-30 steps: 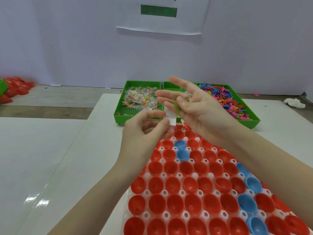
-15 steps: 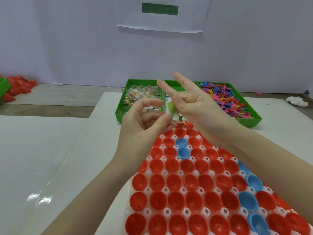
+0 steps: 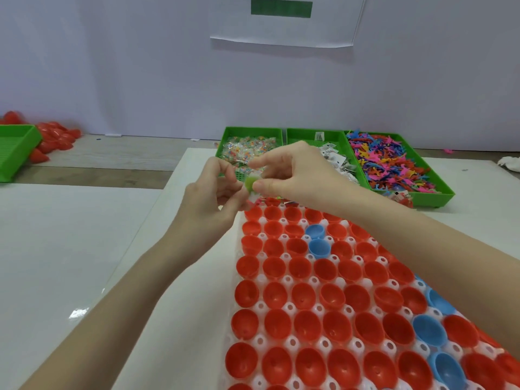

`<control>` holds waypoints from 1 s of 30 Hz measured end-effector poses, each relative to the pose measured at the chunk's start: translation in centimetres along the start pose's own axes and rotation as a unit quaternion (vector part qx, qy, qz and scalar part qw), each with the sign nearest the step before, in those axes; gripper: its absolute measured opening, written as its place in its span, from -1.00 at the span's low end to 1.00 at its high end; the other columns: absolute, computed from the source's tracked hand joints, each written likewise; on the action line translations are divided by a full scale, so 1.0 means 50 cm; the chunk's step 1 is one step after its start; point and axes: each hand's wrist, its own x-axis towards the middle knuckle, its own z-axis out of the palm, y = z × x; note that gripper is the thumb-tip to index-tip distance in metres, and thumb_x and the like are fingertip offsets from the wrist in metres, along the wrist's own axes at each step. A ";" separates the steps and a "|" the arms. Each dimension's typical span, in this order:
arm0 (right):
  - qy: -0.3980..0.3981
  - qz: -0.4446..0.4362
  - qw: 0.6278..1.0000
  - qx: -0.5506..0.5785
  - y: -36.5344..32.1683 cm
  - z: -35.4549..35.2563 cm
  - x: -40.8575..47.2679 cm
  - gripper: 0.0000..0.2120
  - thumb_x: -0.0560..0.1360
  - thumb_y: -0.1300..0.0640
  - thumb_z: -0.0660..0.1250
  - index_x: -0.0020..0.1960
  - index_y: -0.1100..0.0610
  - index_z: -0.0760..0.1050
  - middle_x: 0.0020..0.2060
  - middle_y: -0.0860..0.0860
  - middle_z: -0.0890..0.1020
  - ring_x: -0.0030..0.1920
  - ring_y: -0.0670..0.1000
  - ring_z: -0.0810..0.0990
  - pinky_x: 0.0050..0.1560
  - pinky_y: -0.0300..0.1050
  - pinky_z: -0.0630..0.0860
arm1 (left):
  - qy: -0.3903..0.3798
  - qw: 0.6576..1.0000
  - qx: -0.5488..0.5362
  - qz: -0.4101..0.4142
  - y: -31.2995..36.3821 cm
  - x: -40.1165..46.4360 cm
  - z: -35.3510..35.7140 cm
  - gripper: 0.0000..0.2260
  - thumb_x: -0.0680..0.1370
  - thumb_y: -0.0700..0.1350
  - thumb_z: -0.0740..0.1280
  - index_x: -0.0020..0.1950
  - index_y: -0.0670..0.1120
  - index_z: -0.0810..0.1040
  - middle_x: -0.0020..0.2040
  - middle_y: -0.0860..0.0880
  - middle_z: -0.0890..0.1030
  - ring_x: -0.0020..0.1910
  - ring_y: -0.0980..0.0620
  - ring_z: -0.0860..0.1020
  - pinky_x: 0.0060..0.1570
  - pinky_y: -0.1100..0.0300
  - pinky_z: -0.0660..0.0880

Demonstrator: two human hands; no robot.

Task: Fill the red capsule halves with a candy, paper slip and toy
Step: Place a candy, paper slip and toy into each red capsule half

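Both hands, left (image 3: 213, 192) and right (image 3: 298, 175), pinch a blurred small green candy (image 3: 250, 183) above the white tray's (image 3: 260, 306) far edge. The red plastic capsule halves (image 3: 304, 296) run off frame below.

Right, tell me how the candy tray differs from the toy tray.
The candy tray, leftmost of the three green trays, holds clear-wrapped candies piled toward its far end, so bare mesh floor shows at the near end. The toy tray, rightmost, holds unwrapped bright pink, blue and orange toys spread over nearly its whole floor. Both are green, shallow and rectangular, side by side beyond the rack of capsule halves.
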 end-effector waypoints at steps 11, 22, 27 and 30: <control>-0.064 0.030 0.988 -0.140 0.065 0.052 0.003 -0.85 0.52 0.21 0.29 -0.02 0.21 0.61 -0.34 -0.05 0.53 -0.33 -0.03 0.47 -0.29 -0.19 0.34 | 0.037 0.970 0.067 -0.231 -0.078 -0.042 0.020 -0.87 0.50 -0.01 0.33 -0.03 -0.03 0.50 -0.13 0.03 0.57 -0.12 0.03 0.56 -0.17 0.18 0.51; -0.110 -0.008 0.971 -0.212 0.070 0.084 0.002 -0.87 0.48 0.22 0.31 -0.04 0.20 0.61 -0.31 -0.10 0.42 -0.19 -0.05 0.45 -0.16 -0.20 0.35 | 0.013 0.966 0.115 -0.231 -0.091 -0.053 0.044 -0.73 0.52 0.02 0.31 0.15 -0.09 0.51 -0.07 0.03 0.56 -0.18 0.21 0.50 -0.15 0.22 0.46; -0.146 -0.052 0.932 -0.327 0.052 0.091 0.014 -0.89 0.48 0.30 0.26 -0.05 0.19 0.55 -0.10 0.08 0.51 -0.04 0.12 0.52 -0.10 -0.02 0.47 | 0.024 0.965 0.121 -0.233 -0.091 -0.054 0.048 -0.75 0.52 0.05 0.31 0.13 -0.04 0.50 -0.05 0.03 0.58 -0.14 0.12 0.54 -0.06 0.10 0.51; -0.157 -0.088 0.905 -0.385 0.042 0.097 0.013 -0.80 0.48 0.35 0.21 0.04 0.20 0.51 -0.03 0.11 0.49 0.00 0.12 0.50 -0.19 -0.09 0.35 | 0.028 0.965 0.147 -0.217 -0.089 -0.055 0.047 -0.77 0.52 0.04 0.30 0.10 -0.04 0.53 -0.02 0.02 0.61 -0.16 0.12 0.55 -0.03 0.10 0.50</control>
